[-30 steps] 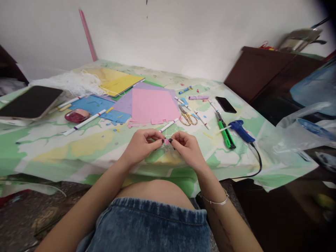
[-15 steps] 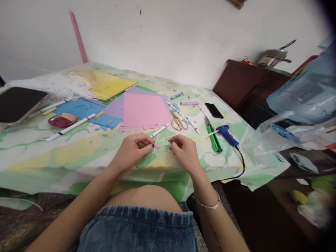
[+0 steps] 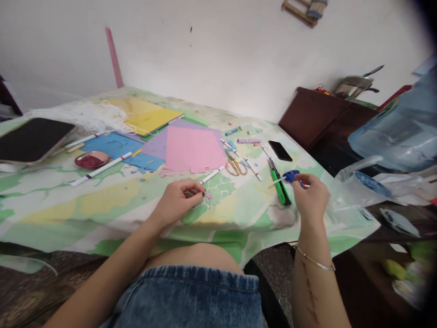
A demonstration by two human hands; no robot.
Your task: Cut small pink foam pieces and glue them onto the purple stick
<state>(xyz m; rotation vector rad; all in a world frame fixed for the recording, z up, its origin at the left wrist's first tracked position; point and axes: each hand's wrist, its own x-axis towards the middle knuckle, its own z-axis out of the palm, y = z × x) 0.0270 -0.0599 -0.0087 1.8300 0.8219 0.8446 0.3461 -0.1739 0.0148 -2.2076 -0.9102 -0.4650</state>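
Between the thumb and fingertips of my left hand (image 3: 182, 198) is a small pink paper piece (image 3: 208, 196), held just above the tablecloth. On the right, my right hand (image 3: 311, 196) has its fingers curled round the handle of a blue glue gun (image 3: 291, 176); the hand covers most of that handle. A white glue stick juts from the gun toward the left. Beside the gun lies a green utility knife (image 3: 280, 187). Gold-handled scissors (image 3: 235, 165) rest between my hands, farther back, near a white marker (image 3: 212, 175).
Pink sheets (image 3: 194, 148), a purple sheet (image 3: 155, 145) and blue sheets (image 3: 119, 148) spread over the patterned tablecloth (image 3: 112, 205). A black phone (image 3: 280, 150) lies at the back right, a tablet (image 3: 34, 139) at the left. Plastic bags (image 3: 358, 182) crowd the right edge.
My right hand has moved right, from near the left hand to the glue gun, and closed on its handle. The left hand still pinches the pink piece. The view has shifted slightly.
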